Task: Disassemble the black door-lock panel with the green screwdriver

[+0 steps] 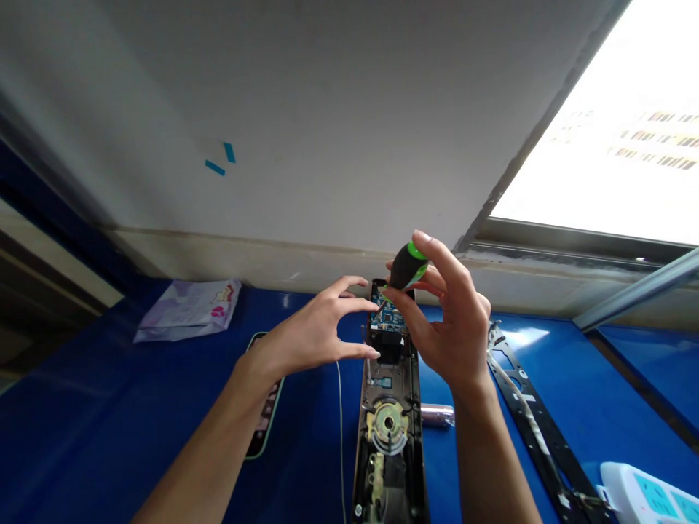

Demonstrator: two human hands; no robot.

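Observation:
A long dark door-lock body (391, 437) lies lengthwise on the blue table (136, 407), its inside open to view with a blue circuit board (386, 315) at the far end and a round brass gear (388, 420) lower down. My right hand (451, 316) grips a black and green screwdriver (408, 266), tip pointing down at the circuit board. My left hand (314, 331) hovers just left of the board with fingers spread, thumb and fingertips close to the lock's edge, holding nothing.
A phone in a pale green case (266, 415) lies under my left forearm. A thin white wire (340, 429) runs beside the lock. A black metal plate (538, 422) lies to the right, a white power strip (649, 495) at bottom right, a plastic packet (188, 309) at far left.

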